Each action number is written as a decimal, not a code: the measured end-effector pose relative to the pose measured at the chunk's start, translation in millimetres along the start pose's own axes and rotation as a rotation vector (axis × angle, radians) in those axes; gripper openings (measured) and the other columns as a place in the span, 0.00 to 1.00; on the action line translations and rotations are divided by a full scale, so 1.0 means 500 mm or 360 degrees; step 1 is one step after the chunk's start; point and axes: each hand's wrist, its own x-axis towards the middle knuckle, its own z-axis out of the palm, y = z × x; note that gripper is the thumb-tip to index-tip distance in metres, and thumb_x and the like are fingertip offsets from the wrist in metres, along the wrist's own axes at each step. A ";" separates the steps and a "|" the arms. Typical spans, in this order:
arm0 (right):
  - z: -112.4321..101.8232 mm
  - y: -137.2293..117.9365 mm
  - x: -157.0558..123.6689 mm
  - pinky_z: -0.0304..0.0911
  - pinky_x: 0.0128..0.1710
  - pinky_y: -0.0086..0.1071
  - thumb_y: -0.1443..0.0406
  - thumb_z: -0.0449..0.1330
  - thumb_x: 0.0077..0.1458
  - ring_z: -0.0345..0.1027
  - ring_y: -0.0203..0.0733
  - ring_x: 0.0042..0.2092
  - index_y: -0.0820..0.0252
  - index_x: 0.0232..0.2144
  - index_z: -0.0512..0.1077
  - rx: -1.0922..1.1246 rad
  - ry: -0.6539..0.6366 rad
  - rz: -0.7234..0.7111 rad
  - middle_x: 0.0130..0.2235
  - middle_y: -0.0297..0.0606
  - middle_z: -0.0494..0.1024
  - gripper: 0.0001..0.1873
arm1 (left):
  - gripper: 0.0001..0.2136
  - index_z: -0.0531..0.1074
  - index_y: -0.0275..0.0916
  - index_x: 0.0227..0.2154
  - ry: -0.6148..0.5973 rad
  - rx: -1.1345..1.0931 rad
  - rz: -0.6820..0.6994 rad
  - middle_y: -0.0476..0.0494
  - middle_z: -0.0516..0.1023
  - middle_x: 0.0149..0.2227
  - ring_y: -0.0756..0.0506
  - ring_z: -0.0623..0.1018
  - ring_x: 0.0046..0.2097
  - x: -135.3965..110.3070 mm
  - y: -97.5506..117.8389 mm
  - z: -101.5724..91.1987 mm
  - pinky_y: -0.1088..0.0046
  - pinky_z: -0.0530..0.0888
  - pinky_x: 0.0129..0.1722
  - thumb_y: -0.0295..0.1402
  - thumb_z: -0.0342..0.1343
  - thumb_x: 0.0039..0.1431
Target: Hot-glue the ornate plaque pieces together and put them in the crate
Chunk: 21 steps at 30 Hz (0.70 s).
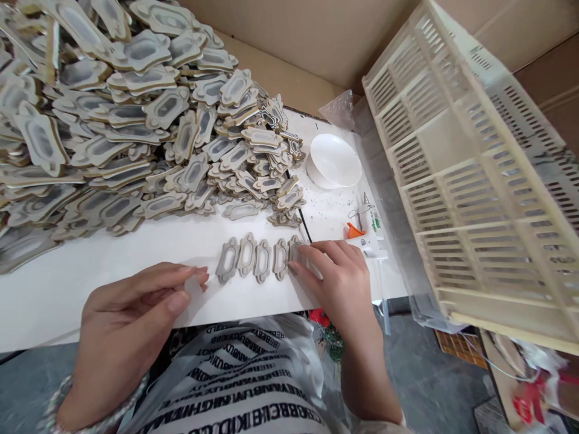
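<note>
Frames (257,262), five of them, flat and narrow with an elongated window in the middle, make up a short row on the white tabletop (113,248), close to its near edge and between the person's two hands. Each has its long side running roughly toward the person, and a narrow gap parts the third from the fourth. The left hand (129,307), a beaded bracelet (62,398) at its wrist, is raised beside the left end of the row; its grip pinches a small translucent piece (193,291) between thumb and fingers, apart from the frames. The right hand (341,278) reaches to the other end, its fingertips at the rightmost frame (295,243) and partly covering it; whether that grip is closed on the frame or merely touching it, I cannot tell. A large heap (136,134) of similar pieces fills the back left of the tabletop, many lying tilted over one another. To the right of the heap sits a white bowl (335,161), with a small orange object (355,231) nearer the right hand. Farther right, a cream slatted crate (446,144) stands tilted.
</note>
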 end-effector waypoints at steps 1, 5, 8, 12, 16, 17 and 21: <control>-0.001 0.001 -0.001 0.59 0.36 0.36 0.60 0.62 0.63 0.70 0.43 0.35 0.59 0.36 0.77 0.0048 -0.0008 0.0008 0.34 0.37 0.82 0.09 | 0.09 0.84 0.48 0.25 -0.0005 0.0012 0.0008 0.48 0.86 0.30 0.46 0.85 0.33 0.000 0.000 -0.001 0.81 0.81 0.37 0.27 0.66 0.38; -0.007 0.004 -0.015 0.64 0.37 0.35 0.61 0.61 0.64 0.71 0.41 0.35 0.61 0.40 0.77 0.0284 0.0039 0.0063 0.33 0.36 0.82 0.09 | 0.09 0.84 0.48 0.24 -0.0023 0.0013 0.0041 0.48 0.86 0.30 0.47 0.85 0.33 -0.001 -0.005 -0.002 0.82 0.81 0.37 0.27 0.66 0.39; -0.006 0.002 -0.031 0.68 0.37 0.35 0.65 0.62 0.63 0.72 0.41 0.36 0.60 0.41 0.76 0.0379 0.0131 0.0092 0.33 0.36 0.82 0.06 | 0.09 0.84 0.48 0.25 -0.0016 0.0003 0.0044 0.49 0.86 0.30 0.47 0.85 0.34 -0.002 -0.010 -0.004 0.82 0.81 0.37 0.27 0.66 0.39; 0.000 -0.007 -0.046 0.70 0.36 0.34 0.70 0.62 0.60 0.70 0.42 0.37 0.58 0.43 0.75 0.0478 0.0152 0.0048 0.35 0.35 0.84 0.08 | 0.10 0.84 0.50 0.26 -0.0025 -0.0020 0.0017 0.50 0.86 0.30 0.47 0.85 0.34 -0.002 -0.015 -0.006 0.82 0.80 0.39 0.27 0.67 0.39; 0.006 -0.013 -0.054 0.71 0.35 0.36 0.69 0.60 0.61 0.70 0.43 0.37 0.58 0.47 0.74 0.0567 0.0058 0.0075 0.34 0.36 0.83 0.12 | 0.10 0.84 0.50 0.26 -0.0014 -0.0019 0.0027 0.51 0.86 0.31 0.48 0.85 0.34 -0.003 -0.017 -0.007 0.82 0.80 0.39 0.27 0.67 0.39; 0.007 -0.013 -0.056 0.72 0.35 0.36 0.69 0.60 0.61 0.70 0.43 0.37 0.57 0.49 0.73 0.0593 0.0054 0.0099 0.35 0.36 0.82 0.13 | 0.09 0.84 0.50 0.26 -0.0006 -0.0014 0.0032 0.50 0.86 0.31 0.47 0.85 0.34 -0.004 -0.017 -0.008 0.82 0.80 0.39 0.27 0.67 0.40; 0.009 -0.010 -0.063 0.72 0.37 0.36 0.69 0.61 0.61 0.70 0.43 0.38 0.56 0.52 0.70 0.0541 0.0145 0.0182 0.37 0.37 0.81 0.16 | 0.09 0.84 0.49 0.26 0.0006 0.0006 0.0043 0.49 0.86 0.32 0.47 0.85 0.34 -0.006 -0.018 -0.010 0.80 0.81 0.40 0.28 0.67 0.40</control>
